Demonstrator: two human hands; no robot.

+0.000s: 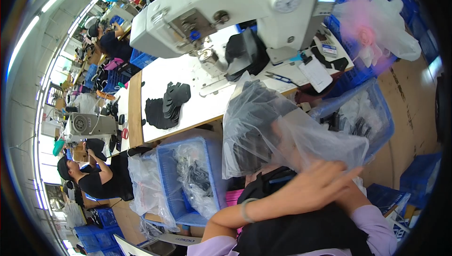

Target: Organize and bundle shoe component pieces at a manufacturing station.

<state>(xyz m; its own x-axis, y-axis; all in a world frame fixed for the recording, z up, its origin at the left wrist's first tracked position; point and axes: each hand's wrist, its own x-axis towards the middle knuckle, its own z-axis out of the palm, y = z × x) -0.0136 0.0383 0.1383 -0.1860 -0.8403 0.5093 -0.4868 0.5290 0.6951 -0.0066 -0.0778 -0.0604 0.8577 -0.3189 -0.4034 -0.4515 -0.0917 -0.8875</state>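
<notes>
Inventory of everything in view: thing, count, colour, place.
Table: 1, white, ahead
Sewing machine: 1 near, white, on table
Cut-piece stacks: at least 2, black, on table
Snips: 1, blue, on table
Card: 1, white, table's right
Clear bag: 1, transparent, at the hands
Bagged pieces: several, dark, inside it
Crates: several, blue, around table
Loose bag: 1, pink-white, upper right
Co-workers: at least 3, dark or pink tops, left
Rest: too small to count
Sleeves: 2, lavender, lower edge
Left hand: 1, bare, at the bag
Right hand: 1, bare, seen through bag
</notes>
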